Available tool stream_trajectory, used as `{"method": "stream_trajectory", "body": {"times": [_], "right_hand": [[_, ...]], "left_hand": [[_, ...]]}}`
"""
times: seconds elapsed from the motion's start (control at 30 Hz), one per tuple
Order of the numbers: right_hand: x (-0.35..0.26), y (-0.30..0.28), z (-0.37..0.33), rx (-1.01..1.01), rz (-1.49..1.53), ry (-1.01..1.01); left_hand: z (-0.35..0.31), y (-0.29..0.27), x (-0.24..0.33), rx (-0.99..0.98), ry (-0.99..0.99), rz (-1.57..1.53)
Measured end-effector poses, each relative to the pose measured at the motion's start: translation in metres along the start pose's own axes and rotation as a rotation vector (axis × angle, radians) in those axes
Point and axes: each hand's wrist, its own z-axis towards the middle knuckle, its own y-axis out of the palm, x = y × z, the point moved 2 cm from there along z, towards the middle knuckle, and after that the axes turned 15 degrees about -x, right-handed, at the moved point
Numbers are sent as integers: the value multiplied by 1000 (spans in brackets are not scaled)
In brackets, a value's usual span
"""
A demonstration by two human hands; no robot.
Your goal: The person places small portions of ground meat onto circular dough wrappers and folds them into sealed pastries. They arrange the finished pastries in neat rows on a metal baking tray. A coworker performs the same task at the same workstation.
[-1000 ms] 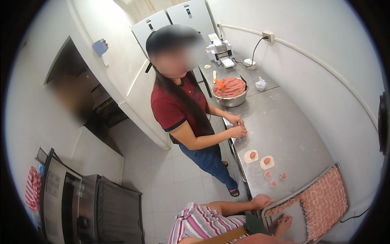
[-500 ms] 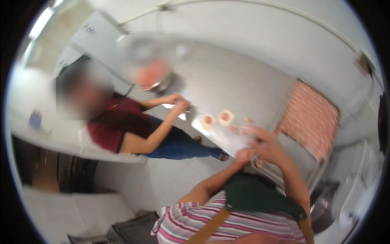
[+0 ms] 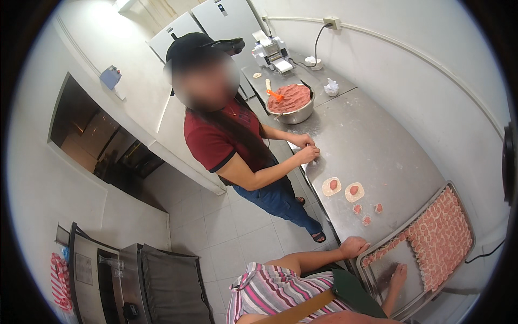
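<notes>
My left hand (image 3: 353, 247) rests with curled fingers at the steel table's near edge, beside the tray's corner; whatever it may hold is hidden. Over the bare part of the metal tray (image 3: 384, 259) is my right hand (image 3: 398, 278), fingers bent together, and I cannot make out anything in them. Rows of small meat-filled dumplings (image 3: 440, 232) cover the tray's far and right parts. On the table beyond my left hand lie three small folded dumplings, one of them a pinched dumpling (image 3: 378, 208). Near them, two flat wrappers each bear meat filling: a left wrapper (image 3: 332, 186) and a right wrapper (image 3: 354, 191).
Across the table's left corner a co-worker in a maroon shirt (image 3: 216, 137) works with both hands (image 3: 307, 149) at the edge. Behind stand a steel bowl of minced meat (image 3: 294, 110) with an orange-handled tool (image 3: 275, 95) and a white dough machine (image 3: 271, 51). A wall bounds the right side.
My hands, close together at the table edge before, are now apart, the right one over the tray. The view has shifted, bringing the whole tray and the dough machine into sight.
</notes>
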Motion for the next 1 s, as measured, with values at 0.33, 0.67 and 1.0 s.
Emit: {"method": "stream_trajectory", "body": {"times": [0.33,0.67,1.0], "right_hand": [[-21,9,3,160,88,-16],[-28,8,4,104,206,-19],[-44,4,2,96,89,-32]], "left_hand": [[-2,0,-1,-15,-48,23],[-1,2,2,31,-24,33],[-1,5,0,58,12,65]]}}
